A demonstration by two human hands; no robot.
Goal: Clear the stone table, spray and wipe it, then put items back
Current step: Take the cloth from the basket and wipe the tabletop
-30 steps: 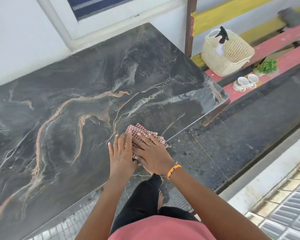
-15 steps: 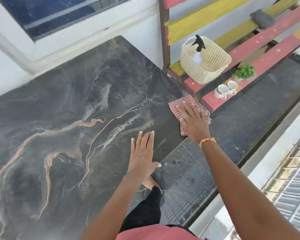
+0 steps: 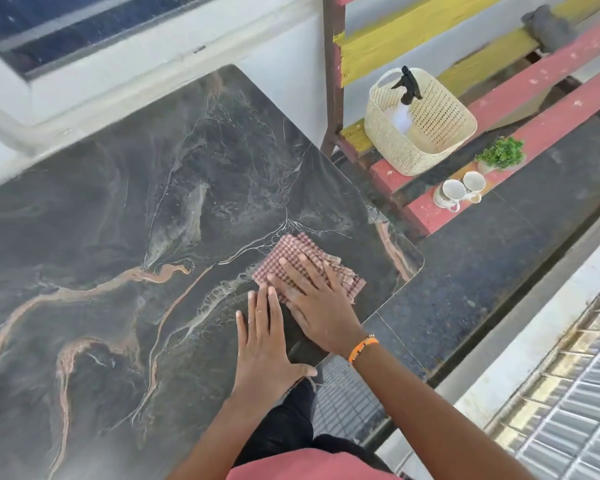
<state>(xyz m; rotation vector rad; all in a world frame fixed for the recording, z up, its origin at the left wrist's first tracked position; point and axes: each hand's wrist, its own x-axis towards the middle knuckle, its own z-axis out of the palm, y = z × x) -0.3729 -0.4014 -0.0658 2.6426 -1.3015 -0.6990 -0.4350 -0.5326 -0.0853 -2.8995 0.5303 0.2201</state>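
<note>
I see my right hand (image 3: 317,299) laid flat, fingers spread wide, pressing down on one folded red-and-white checked cloth (image 3: 303,263) that lies on the dark marbled stone table (image 3: 153,220) near its right edge; the hand grips nothing, it only bears on the cloth with palm and fingers. My left hand (image 3: 265,344) lies just beside it, nearer to me, also flat and fully open on the bare stone, its fingertips reaching the near edge of the cloth and its thumb out over the table's edge. One orange band (image 3: 362,348) circles the right wrist. Beyond the right hand and further to its right, well apart from the cloth, stands a red-and-yellow slatted wooden bench (image 3: 548,81) carrying one cream woven plastic basket (image 3: 440,133), and in that basket one spray bottle with a black trigger head (image 3: 407,88). Just past the basket, further right again, I count two white ceramic cups (image 3: 459,192) touching each other and one small green potted plant (image 3: 501,154) beside them. One grey bundle (image 3: 548,26), too blurred to make out, sits at the bench's far end.
</note>
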